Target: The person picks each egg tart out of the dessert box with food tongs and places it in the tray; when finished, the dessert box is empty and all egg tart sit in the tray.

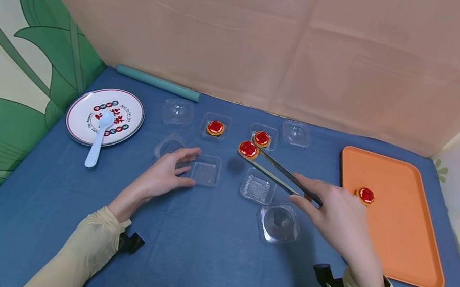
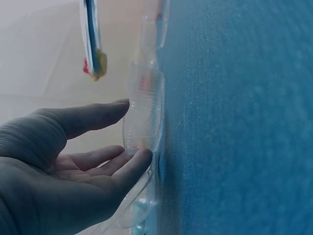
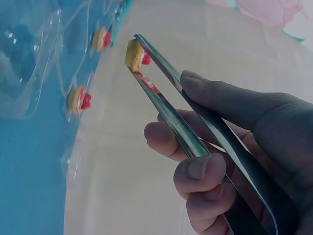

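My right hand (image 1: 333,213) grips metal tongs (image 3: 183,127). Between their tips sits a small red-topped tart (image 1: 248,149), lifted above the table. It hangs just in front of a clear box holding another tart (image 1: 262,139). My left hand (image 1: 162,172) is at the left edge of a clear plastic box (image 1: 206,171) with nothing in it. In the left wrist view its thumb and fingers are spread apart, the tips at that box's rim (image 2: 142,112). A clear box to the left of the tongs, behind, holds a tart (image 1: 215,128).
An orange tray (image 1: 398,235) with one tart (image 1: 365,195) lies at the right. A plate (image 1: 77,119) bearing a white spoon (image 1: 95,150) stands at the left. Behind lies a green rolling pin (image 1: 157,83). More clear boxes (image 1: 258,187) and lids (image 1: 279,224) sit around the middle.
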Available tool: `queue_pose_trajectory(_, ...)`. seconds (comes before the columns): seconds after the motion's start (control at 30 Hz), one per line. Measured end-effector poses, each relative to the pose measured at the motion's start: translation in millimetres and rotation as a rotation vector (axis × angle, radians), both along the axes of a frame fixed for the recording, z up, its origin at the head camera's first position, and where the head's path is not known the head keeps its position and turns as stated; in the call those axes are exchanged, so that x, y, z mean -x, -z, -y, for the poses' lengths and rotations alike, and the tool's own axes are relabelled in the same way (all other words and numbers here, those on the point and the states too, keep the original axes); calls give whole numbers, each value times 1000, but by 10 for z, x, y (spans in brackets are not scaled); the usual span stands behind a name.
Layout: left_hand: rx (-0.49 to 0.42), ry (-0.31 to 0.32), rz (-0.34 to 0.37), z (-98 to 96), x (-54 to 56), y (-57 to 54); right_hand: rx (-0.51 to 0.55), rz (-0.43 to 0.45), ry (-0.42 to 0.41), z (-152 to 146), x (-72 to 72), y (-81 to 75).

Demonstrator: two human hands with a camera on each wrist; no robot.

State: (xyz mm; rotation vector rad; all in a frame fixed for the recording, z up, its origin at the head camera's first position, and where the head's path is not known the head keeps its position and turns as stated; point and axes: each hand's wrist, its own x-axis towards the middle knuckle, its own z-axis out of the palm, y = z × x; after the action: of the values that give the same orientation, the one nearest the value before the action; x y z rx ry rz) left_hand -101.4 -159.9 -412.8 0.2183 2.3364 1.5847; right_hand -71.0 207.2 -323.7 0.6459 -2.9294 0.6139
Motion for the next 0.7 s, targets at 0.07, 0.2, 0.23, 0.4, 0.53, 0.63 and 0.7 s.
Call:
queue_pose_trajectory(0.07,-3,6,-3,3,1,2,9,1,18,-46,-16,4)
queue_pose_trajectory(0.2,-17,11,-5,11,-3,0,21,3,38,-136,-28,26)
queue_pose_trajectory(0.23,-19,13,-6,14,-5,1,21,2,44,-160,-31,30)
queue_pose_trajectory(0.4,-25,19,-1,17,-5,1,8,-19,72,-277,-62,23)
queue_pose_trajectory(0.53,-22,18,5,26,-3,-4,-2,-41,94,-374,-89,26)
queue_pose_trajectory(0.63,-25,18,3,27,-5,-10,-9,-37,109,-444,-107,37)
queue_pose_trajectory(0.7,-28,21,-1,25,-6,-11,-14,-33,117,-488,-120,41)
